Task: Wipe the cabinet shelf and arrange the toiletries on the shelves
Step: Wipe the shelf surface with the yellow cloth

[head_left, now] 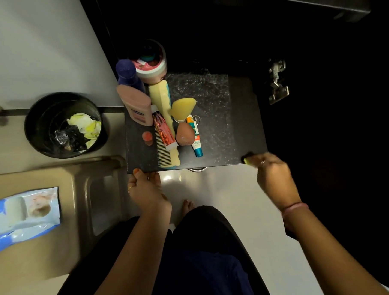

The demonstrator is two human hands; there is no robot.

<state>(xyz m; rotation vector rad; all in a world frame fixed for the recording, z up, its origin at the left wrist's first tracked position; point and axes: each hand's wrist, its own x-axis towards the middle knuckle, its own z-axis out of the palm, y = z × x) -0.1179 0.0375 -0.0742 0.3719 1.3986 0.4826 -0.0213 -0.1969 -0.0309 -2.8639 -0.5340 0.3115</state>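
While toiletries crowd the shelf (pixel 243 123) | left hand (pixel 146 189) fingers grip its edge; right hand (pixel 271 173) likewise

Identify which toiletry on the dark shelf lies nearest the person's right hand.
The orange, white and teal tube. It lies at the right edge of the cluster, closest to the right hand; the other toiletries sit further left.

Dim indoor view from above, with the cabinet interior (pixel 318 52) almost black while the pale floor (pixel 213 191) shows a soft glare spot near the shelf (pixel 243 123) edge. The shelf surface glints with speckled highlights. The right hand (pixel 272 175) is motion-blurred, and wide-angle distortion bends lines toward the edges
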